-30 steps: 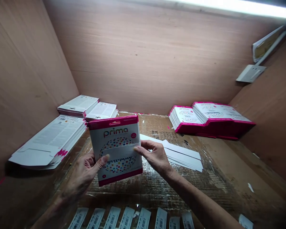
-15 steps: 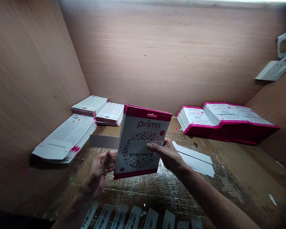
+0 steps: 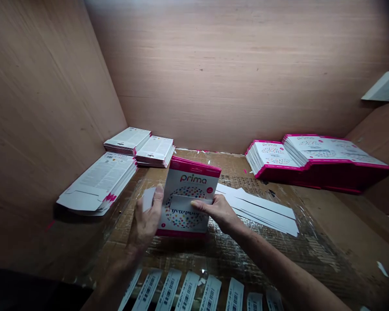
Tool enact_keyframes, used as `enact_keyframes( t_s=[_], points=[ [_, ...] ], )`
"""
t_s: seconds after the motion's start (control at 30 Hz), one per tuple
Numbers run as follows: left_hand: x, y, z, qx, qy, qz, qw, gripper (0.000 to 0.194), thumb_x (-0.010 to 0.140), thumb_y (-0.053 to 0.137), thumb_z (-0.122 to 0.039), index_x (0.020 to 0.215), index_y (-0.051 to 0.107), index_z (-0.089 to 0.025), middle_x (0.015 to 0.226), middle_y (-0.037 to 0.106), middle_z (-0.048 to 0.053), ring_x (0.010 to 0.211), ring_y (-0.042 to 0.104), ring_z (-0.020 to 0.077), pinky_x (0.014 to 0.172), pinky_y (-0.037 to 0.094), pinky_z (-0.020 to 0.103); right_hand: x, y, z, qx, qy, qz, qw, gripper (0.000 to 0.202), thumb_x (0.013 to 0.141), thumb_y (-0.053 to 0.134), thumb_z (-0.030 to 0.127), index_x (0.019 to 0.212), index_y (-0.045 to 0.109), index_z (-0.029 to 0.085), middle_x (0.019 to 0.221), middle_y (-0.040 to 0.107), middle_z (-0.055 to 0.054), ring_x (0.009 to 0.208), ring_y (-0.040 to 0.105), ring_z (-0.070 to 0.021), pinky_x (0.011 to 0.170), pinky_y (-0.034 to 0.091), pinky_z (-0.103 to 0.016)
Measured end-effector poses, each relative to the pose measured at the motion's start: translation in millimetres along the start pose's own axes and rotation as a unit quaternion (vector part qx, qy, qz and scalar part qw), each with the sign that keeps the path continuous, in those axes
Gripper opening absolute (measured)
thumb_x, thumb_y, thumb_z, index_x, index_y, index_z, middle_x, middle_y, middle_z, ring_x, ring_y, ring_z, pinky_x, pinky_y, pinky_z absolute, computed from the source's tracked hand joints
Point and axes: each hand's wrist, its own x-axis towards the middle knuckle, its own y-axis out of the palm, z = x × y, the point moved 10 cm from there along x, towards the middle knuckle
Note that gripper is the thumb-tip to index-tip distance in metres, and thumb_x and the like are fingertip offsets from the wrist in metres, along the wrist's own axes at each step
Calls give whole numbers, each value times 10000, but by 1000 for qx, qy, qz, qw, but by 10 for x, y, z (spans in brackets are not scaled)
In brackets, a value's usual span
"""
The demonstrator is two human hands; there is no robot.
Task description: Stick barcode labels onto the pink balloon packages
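A bundle of white and pink flat "prima" packets [image 3: 188,179] with a dotted balloon picture stands upright in front of me. Across its front lies one end of a white paper strip [image 3: 181,202]. My right hand [image 3: 222,212] grips the bundle's right edge, its thumb pressing that end down. At the left edge, my left hand [image 3: 148,218] is closed on the strip's other end, which sticks up between thumb and fingers. The left fingers are partly hidden and slightly blurred. More white paper strips [image 3: 262,207] lie fanned on the cardboard just right of the bundle.
Packets with their backs up are stacked [image 3: 95,181] at the left wall. On the right lie front-up stacks [image 3: 275,155] with pink edges. Barcode labels [image 3: 186,291] line the near edge. Wooden panels [image 3: 220,77] enclose the cardboard surface [image 3: 168,255].
My left hand has moved up to the bundle's left edge and brought the strip's loose end in from pointing out leftward. The bundle has dropped slightly, with the right hand still gripping it.
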Motion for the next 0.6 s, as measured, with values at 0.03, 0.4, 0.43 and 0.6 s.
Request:
enact_keyframes(
  t_s=[0.03, 0.4, 0.43, 0.6],
  points=[
    [-13, 45, -45, 17, 11, 29, 999, 392, 695, 719, -593, 715, 673, -204, 605, 642, 25, 647, 611, 226, 538, 428, 279, 13, -14, -8, 3, -3, -9, 1000, 462, 586, 865, 441, 920, 753, 143, 933, 758, -90, 880, 702, -263, 860, 539, -431],
    [82, 265, 54, -289, -121, 101, 944, 353, 606, 855, -438, 719, 639, -182, 561, 662, -20, 501, 614, 136, 443, 464, 202, -34, -73, 210, 31, -4, -7, 999, 415, 586, 862, 430, 879, 758, 155, 908, 761, -74, 790, 705, -216, 783, 551, -365],
    [70, 338, 64, -282, -125, 125, 943, 360, 606, 859, -431, 735, 644, -173, 579, 672, -14, 501, 616, 133, 439, 464, 198, -35, -59, 220, 32, -6, -2, 999, 412, 590, 861, 425, 885, 756, 156, 908, 760, -73, 790, 705, -213, 779, 552, -362],
    [-25, 516, 120, -263, -144, 197, 933, 518, 637, 807, -541, 913, 687, -119, 764, 752, 83, 767, 719, 254, 609, 579, 293, -37, -58, 179, 35, 8, 2, 999, 408, 588, 856, 442, 864, 751, 159, 871, 757, -67, 743, 703, -213, 723, 561, -366]
  ],
)
